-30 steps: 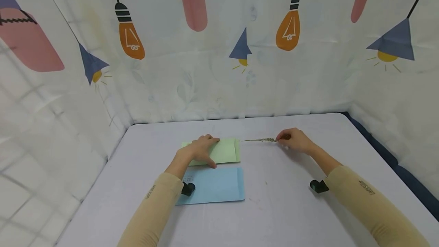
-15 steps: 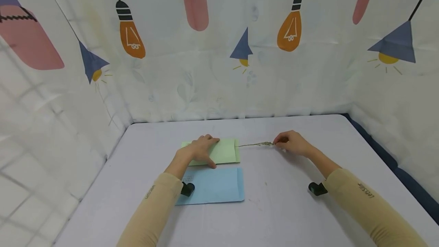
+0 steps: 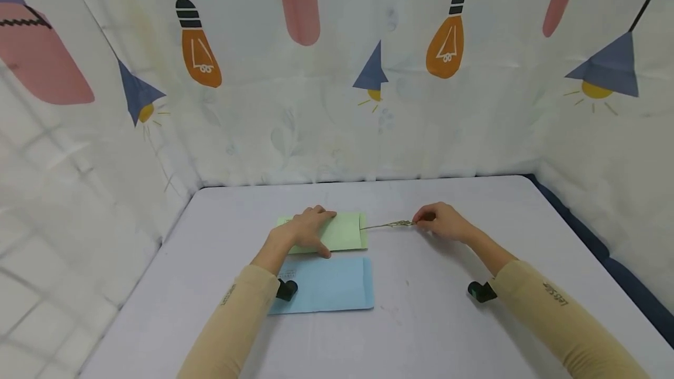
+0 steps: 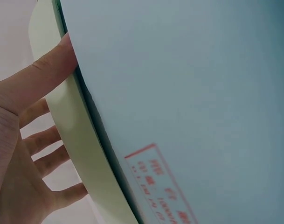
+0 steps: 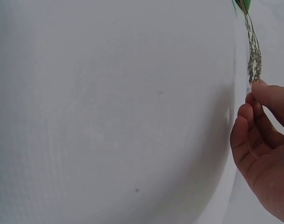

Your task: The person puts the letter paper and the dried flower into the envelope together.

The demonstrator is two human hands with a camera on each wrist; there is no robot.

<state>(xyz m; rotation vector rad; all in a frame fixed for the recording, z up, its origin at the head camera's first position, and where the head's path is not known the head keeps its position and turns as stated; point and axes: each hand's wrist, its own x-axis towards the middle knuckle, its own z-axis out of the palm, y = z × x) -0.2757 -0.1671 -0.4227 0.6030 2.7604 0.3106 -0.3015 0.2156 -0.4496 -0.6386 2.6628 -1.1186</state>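
On the white table, a light green envelope lies just beyond a light blue envelope. My left hand rests across the green one with fingers spread, the thumb near its close edge. In the left wrist view the thumb tip meets the edge of the blue envelope. A thin dried flower sprig stretches from the green envelope's right end to my right hand. Thumb and fingertips there pinch the seedy tip of the sprig. The stem's far end meets the envelope's flap; how much is inside is hidden.
Small crumbs dot the table right of the envelopes. Black wrist cameras hang under both sleeves, the left one over the blue envelope. A printed white curtain encloses the table's back and sides.
My right hand has moved left and slightly nearer, bringing the sprig with it, so less stem shows between hand and green envelope. The left hand has stayed in place.
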